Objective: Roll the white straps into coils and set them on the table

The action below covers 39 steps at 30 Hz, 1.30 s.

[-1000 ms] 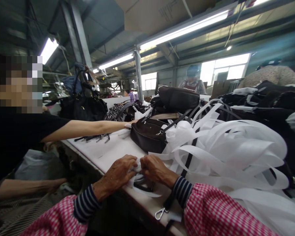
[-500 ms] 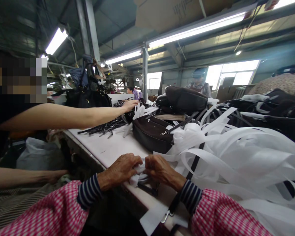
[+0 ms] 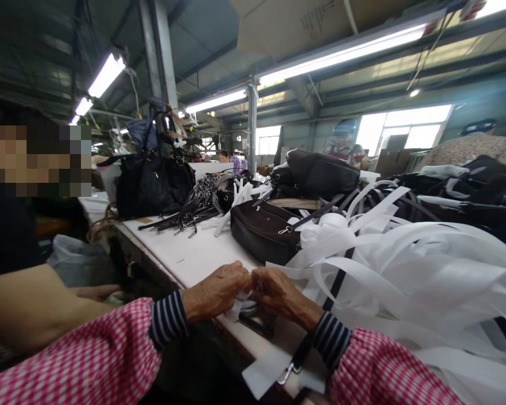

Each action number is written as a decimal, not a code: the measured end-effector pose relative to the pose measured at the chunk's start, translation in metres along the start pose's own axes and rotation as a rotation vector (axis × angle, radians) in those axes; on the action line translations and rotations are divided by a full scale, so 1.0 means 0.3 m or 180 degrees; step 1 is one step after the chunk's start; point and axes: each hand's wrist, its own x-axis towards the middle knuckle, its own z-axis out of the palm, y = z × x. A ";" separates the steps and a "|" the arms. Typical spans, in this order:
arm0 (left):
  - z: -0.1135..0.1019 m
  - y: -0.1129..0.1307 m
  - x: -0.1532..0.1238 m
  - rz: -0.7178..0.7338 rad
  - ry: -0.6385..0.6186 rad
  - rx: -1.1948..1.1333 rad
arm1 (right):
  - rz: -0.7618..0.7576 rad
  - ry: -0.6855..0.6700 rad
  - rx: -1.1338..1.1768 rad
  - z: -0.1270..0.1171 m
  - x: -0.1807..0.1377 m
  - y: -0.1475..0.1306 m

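Note:
My left hand (image 3: 217, 289) and my right hand (image 3: 278, 292) meet knuckle to knuckle at the near edge of the white table (image 3: 198, 256). Both are closed on a white strip (image 3: 238, 306) wound round a black bag strap (image 3: 257, 325). The strap runs back under my right wrist to a metal clip (image 3: 287, 372) hanging over the table edge. A heap of loose white strips (image 3: 405, 270) lies just right of my hands. A dark brown bag (image 3: 263, 228) sits right behind them.
A person in black sits close on my left, forearm (image 3: 37, 306) low beside me. A black handbag (image 3: 154, 183), a bundle of black straps (image 3: 189, 211) and more dark bags (image 3: 320, 171) fill the far table. Other workers sit at the back right.
The person on my left has drawn the outstretched arm back from the bags to beside me. My hands stay together on the strip; the view has shifted slightly.

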 end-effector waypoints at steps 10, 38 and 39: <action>-0.002 0.088 0.011 -0.0977 0.0355 -0.0333 | -0.0035 -0.0076 -0.0025 -0.009 0.000 0.015; 0.016 0.036 0.040 -0.1101 0.0377 -0.1854 | -0.0343 0.0088 0.0066 0.002 -0.004 0.022; 0.018 0.035 0.036 -0.1099 0.0404 -0.1903 | -0.0407 0.0108 0.0083 0.004 -0.004 0.017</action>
